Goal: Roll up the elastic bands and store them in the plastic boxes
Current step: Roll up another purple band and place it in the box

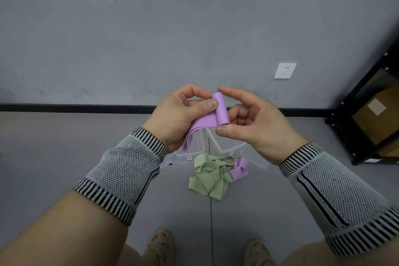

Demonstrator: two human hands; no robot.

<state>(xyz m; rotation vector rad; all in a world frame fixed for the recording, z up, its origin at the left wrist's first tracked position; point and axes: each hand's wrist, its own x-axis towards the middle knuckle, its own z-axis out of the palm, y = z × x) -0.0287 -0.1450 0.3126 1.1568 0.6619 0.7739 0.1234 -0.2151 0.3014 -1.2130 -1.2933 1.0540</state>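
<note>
Both hands hold the purple band (219, 112) up in the air. The left hand (179, 114) pinches the flat tail. The right hand (254, 123) pinches the roll, which stands nearly upright, above the clear boxes (224, 147).

I see a smooth grey floor (64, 157) carrying everything. On it lie two clear plastic boxes (224, 147) side by side, a loose tangle of pale green elastic bands (207, 177) just in front of them, and a small crumpled lilac elastic band (239, 168) touching the green heap's right edge. A black metal shelf rack (356, 136) stands at right.
</note>
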